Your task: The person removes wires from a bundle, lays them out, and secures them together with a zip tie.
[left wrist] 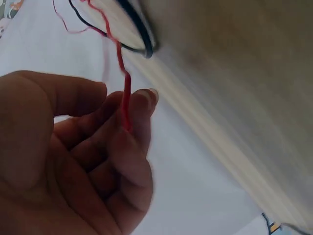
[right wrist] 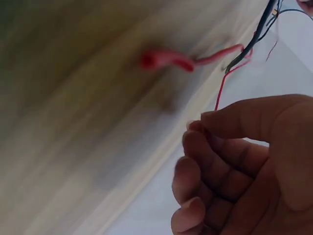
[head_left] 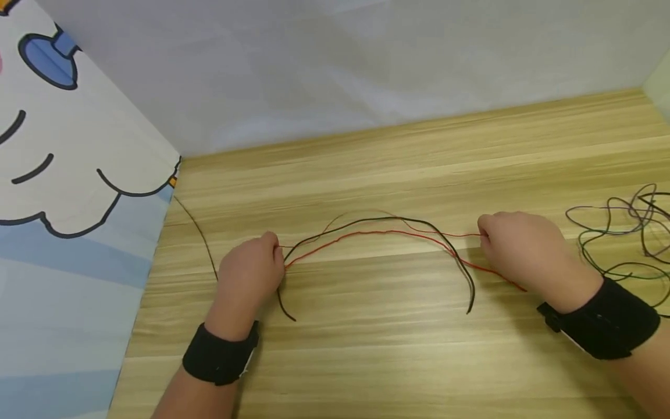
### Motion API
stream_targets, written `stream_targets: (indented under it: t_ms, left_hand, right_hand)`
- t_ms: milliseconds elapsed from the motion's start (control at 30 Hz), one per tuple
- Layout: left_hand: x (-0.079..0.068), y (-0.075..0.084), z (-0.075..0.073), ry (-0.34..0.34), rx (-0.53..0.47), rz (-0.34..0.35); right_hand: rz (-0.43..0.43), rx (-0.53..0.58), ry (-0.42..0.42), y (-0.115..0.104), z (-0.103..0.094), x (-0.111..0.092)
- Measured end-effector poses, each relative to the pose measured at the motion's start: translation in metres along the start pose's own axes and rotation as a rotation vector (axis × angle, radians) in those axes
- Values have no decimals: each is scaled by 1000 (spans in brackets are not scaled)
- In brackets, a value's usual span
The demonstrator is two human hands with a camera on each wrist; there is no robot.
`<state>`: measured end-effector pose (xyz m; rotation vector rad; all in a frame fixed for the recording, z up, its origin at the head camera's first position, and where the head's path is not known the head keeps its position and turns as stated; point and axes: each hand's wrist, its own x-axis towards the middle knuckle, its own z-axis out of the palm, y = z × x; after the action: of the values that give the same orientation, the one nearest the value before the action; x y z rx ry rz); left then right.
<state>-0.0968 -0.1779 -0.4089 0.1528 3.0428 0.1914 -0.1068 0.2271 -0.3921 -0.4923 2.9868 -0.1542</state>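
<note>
In the head view my left hand (head_left: 251,270) and right hand (head_left: 520,247) are well apart above the wooden table, both palms facing inward. Each one pinches an end of a thin red wire (head_left: 460,235), which bows loosely between them. A thicker red wire (head_left: 345,235) arches below it, its right end near my right wrist. Its left end overlaps the fingers of my left hand (left wrist: 102,152) in the left wrist view. A black wire (head_left: 398,219) curves across both red ones, one end below my left hand. Thumb and index fingertip of my right hand (right wrist: 234,161) meet on the thin wire.
A loose tangle of green, purple and black wires (head_left: 628,233) lies at the right, beside my right wrist. One thin dark wire (head_left: 201,233) runs left of my left hand. A grey backdrop (head_left: 366,70) stands behind the table (head_left: 377,361), a cartoon-printed panel (head_left: 63,279) at the left.
</note>
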Motion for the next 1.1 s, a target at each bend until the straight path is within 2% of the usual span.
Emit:
stream_targets:
  t_ms: [100, 267, 433, 667, 800, 967, 1100]
  left_hand:
    - [0, 2, 6, -41, 47, 20]
    - [-3, 3, 6, -94, 83, 67]
    - [-7, 0, 8, -146, 105, 159]
    - [-10, -4, 12, -112, 149, 282]
    - [-10, -1, 14, -84, 152, 417]
    - [-13, 7, 9, 6, 114, 580]
    - [-19, 18, 3, 24, 38, 675]
  right_hand:
    - [-40, -7, -34, -2, 4, -1]
    - [-89, -13, -10, -6, 3, -5]
    - [-128, -35, 7, -9, 1, -11]
    - [-118, -67, -12, -15, 2, -21]
    - [-104, -43, 21, -13, 3, -32]
    - [-82, -2, 43, -5, 1, -46]
    - [-45, -3, 29, 9, 0, -51]
